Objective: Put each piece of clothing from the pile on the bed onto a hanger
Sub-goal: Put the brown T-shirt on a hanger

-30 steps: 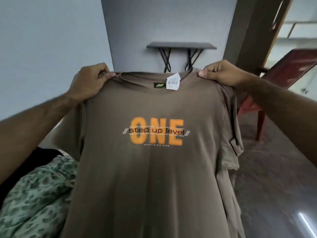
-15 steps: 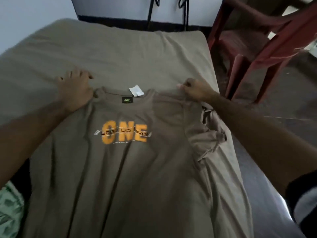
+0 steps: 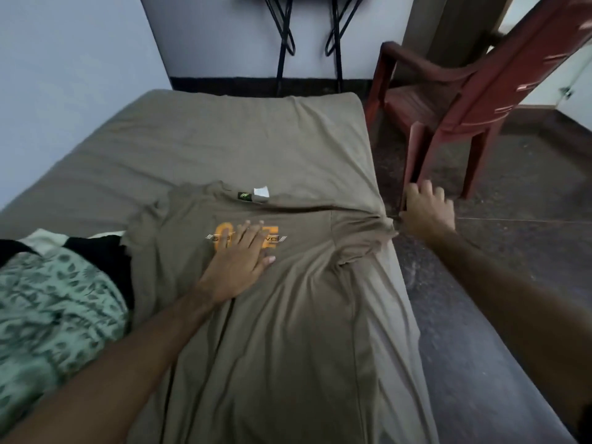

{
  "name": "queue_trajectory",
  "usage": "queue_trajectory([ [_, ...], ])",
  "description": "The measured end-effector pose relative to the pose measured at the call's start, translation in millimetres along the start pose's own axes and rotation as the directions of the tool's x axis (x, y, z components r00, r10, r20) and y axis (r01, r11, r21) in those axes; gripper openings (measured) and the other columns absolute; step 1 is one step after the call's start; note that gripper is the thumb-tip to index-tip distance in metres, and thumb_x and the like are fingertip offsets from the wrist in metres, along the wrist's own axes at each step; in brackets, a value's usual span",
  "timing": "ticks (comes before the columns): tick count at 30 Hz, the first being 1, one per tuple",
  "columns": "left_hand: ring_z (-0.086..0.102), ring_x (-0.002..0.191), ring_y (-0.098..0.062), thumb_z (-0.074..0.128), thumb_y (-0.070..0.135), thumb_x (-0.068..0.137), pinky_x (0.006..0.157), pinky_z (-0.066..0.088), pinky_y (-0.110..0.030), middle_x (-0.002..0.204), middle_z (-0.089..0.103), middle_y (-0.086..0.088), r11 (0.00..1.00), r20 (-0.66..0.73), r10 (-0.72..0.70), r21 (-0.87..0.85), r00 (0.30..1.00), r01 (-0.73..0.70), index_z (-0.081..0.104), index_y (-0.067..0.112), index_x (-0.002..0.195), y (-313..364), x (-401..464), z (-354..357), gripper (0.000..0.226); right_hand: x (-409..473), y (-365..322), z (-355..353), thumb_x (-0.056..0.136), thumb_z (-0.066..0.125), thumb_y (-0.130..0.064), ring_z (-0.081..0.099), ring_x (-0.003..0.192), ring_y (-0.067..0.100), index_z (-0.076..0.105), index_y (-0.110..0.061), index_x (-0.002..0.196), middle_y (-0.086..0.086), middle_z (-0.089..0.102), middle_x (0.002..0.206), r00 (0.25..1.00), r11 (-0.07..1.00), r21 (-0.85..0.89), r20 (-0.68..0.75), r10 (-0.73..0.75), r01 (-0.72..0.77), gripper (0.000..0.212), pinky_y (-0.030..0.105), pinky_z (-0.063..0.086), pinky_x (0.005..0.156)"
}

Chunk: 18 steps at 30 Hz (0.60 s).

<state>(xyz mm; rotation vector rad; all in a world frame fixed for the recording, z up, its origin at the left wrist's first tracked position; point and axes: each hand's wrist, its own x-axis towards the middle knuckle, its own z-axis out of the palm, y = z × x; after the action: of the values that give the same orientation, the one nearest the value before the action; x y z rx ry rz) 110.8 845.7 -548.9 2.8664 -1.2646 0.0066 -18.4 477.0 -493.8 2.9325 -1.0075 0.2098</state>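
Note:
A brown T-shirt [image 3: 288,315] with an orange "ONE" print lies face up on the bed [image 3: 224,139], its collar and white tag toward the far end. My left hand [image 3: 238,261] presses flat on the print with straight fingers. My right hand [image 3: 427,213] is off the bed's right edge, just past the shirt's bunched right sleeve and close to a chair leg, fingers loosely spread and holding nothing. No hanger is in view.
The pile at the left holds a green leaf-patterned garment [image 3: 54,315] and a black garment [image 3: 102,251]. A red plastic chair [image 3: 448,100] stands on the dark floor right of the bed. Black shelf brackets [image 3: 285,33] hang on the far wall.
The shirt went from held up by the shoulders to lying on the bed. My left hand moved onto the print; my right hand let go and moved right, beyond the bed's edge.

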Motion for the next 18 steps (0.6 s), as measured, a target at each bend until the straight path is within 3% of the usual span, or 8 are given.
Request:
queue_trajectory([
  [2, 0.034, 0.144, -0.026, 0.025, 0.060, 0.094, 0.113, 0.033, -0.055, 0.157, 0.036, -0.002, 0.998, 0.004, 0.002, -0.060, 1.000, -0.001, 0.037, 0.023, 0.148, 5.5, -46.8, -11.3, 0.067, -46.4, -14.7, -13.2, 0.089, 0.065, -0.027, 0.045, 0.117, 0.040, 0.048, -0.011, 0.131, 0.014, 0.044, 0.130, 0.985, 0.986, 0.007, -0.046, -0.166, 0.167, 0.048, 0.055, 0.046, 0.091],
  [4, 0.036, 0.143, -0.028, 0.029, 0.061, 0.090, 0.109, 0.038, -0.055, 0.159, 0.034, -0.002, 0.995, 0.056, 0.034, -0.100, 0.998, -0.028, 0.034, 0.027, 0.146, 6.0, -106.3, -17.5, 0.066, -107.4, -37.4, -23.5, 0.092, 0.061, -0.033, 0.041, 0.122, 0.038, 0.048, -0.012, 0.135, 0.013, 0.043, 0.136, 0.926, 0.925, 0.119, 0.070, -0.371, 0.362, 0.049, 0.053, 0.040, 0.096],
  [6, 0.030, 0.146, -0.024, 0.029, 0.067, 0.089, 0.113, 0.033, -0.051, 0.162, 0.026, 0.002, 0.990, 0.169, 0.080, -0.129, 0.982, -0.059, 0.036, 0.030, 0.147, 2.0, -169.4, -26.5, 0.069, -180.2, -57.4, -33.4, 0.094, 0.052, -0.052, 0.043, 0.124, 0.038, 0.053, -0.012, 0.134, 0.013, 0.046, 0.137, 0.808, 0.805, 0.260, 0.126, -0.575, 0.533, 0.058, 0.049, 0.037, 0.101],
  [8, 0.023, 0.147, -0.017, 0.032, 0.071, 0.092, 0.113, 0.025, -0.041, 0.161, 0.021, 0.007, 0.980, 0.289, 0.170, -0.148, 0.942, -0.131, 0.032, 0.034, 0.150, -7.0, -229.9, -36.6, 0.069, -252.9, -71.9, -39.1, 0.090, 0.039, -0.074, 0.048, 0.120, 0.033, 0.057, -0.013, 0.130, 0.010, 0.051, 0.131, 0.642, 0.627, 0.375, 0.103, -0.760, 0.682, 0.075, 0.046, 0.040, 0.102],
  [11, 0.030, 0.141, -0.014, 0.036, 0.076, 0.092, 0.110, 0.028, -0.033, 0.152, 0.032, 0.007, 0.957, 0.319, 0.290, -0.071, 0.902, -0.283, 0.034, 0.037, 0.148, -24.8, -297.1, -49.5, 0.069, -332.3, -73.8, -43.8, 0.080, 0.044, -0.083, 0.040, 0.123, 0.021, 0.043, -0.030, 0.142, -0.003, 0.042, 0.137, 0.458, 0.535, 0.380, 0.279, -0.844, 0.755, 0.081, 0.042, 0.037, 0.104],
  [15, 0.040, 0.132, -0.016, 0.045, 0.074, 0.087, 0.108, 0.036, -0.032, 0.144, 0.040, 0.002, 0.928, 0.351, 0.338, 0.030, 0.873, -0.371, 0.039, 0.029, 0.144, -38.3, -339.1, -47.7, 0.073, -378.8, -57.2, -30.5, 0.068, 0.050, -0.060, 0.049, 0.114, 0.023, 0.045, -0.033, 0.140, -0.003, 0.048, 0.133, 0.427, 0.456, 0.101, 0.220, -0.877, 0.884, 0.077, 0.041, 0.048, 0.090],
  [18, 0.047, 0.127, -0.021, 0.047, 0.062, 0.080, 0.105, 0.043, -0.035, 0.138, 0.047, -0.003, 0.925, 0.368, 0.320, 0.079, 0.873, -0.372, 0.047, 0.019, 0.137, -31.6, -345.5, -44.1, 0.072, -384.1, -51.4, -20.9, 0.073, 0.049, -0.043, 0.061, 0.100, 0.027, 0.059, -0.027, 0.121, 0.001, 0.058, 0.114, 0.520, 0.525, 0.059, 0.078, -0.851, 0.849, 0.052, 0.041, 0.054, 0.080],
])
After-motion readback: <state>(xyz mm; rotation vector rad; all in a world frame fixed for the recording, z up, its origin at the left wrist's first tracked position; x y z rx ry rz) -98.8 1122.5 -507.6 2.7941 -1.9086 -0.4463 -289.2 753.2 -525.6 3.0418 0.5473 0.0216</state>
